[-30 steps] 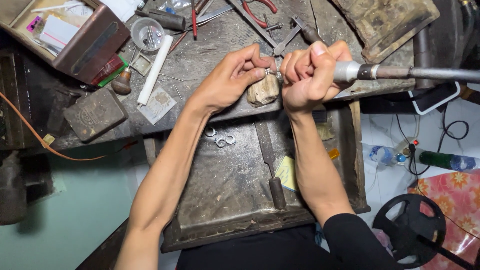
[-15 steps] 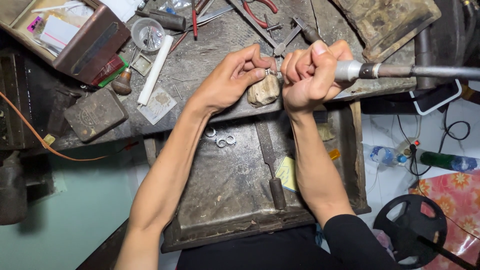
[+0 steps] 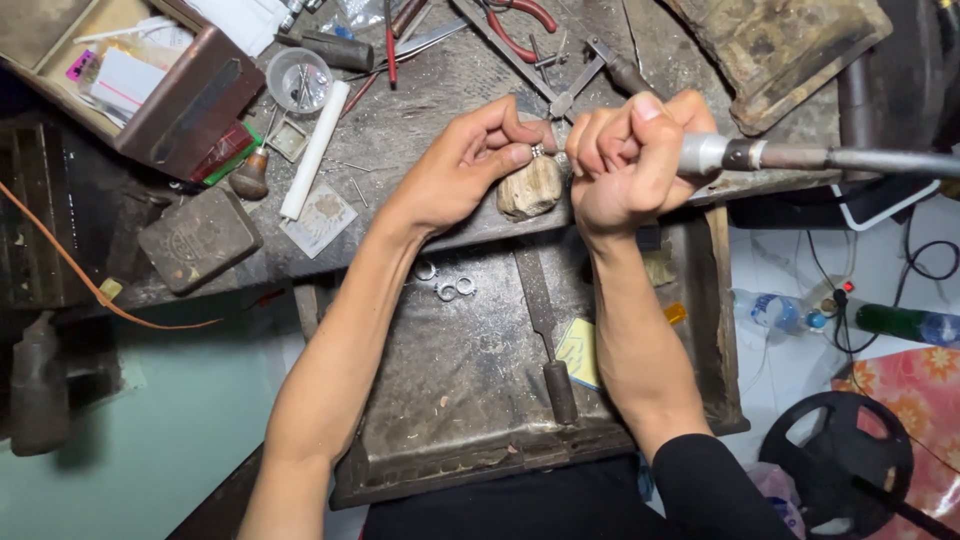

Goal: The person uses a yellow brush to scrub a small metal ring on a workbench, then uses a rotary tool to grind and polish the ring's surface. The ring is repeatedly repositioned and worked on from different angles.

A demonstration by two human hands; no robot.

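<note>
My left hand point(image 3: 462, 165) pinches a small metal ring point(image 3: 537, 151) between thumb and fingertips, resting it on a worn wooden bench peg point(image 3: 530, 188) at the front edge of the workbench. My right hand point(image 3: 630, 160) is closed around the silver handpiece of a rotary tool point(image 3: 730, 155), whose dark flexible shaft runs off to the right. The tool's tip is hidden behind my fingers, right beside the ring.
A metal catch tray point(image 3: 450, 400) below the bench holds several small rings point(image 3: 448, 285) and a file point(image 3: 545, 330). On the bench lie red-handled pliers point(image 3: 515, 25), a white stick point(image 3: 315, 150), a glass jar point(image 3: 298, 80) and a brown box point(image 3: 150, 75). Bottles and cables lie on the floor at right.
</note>
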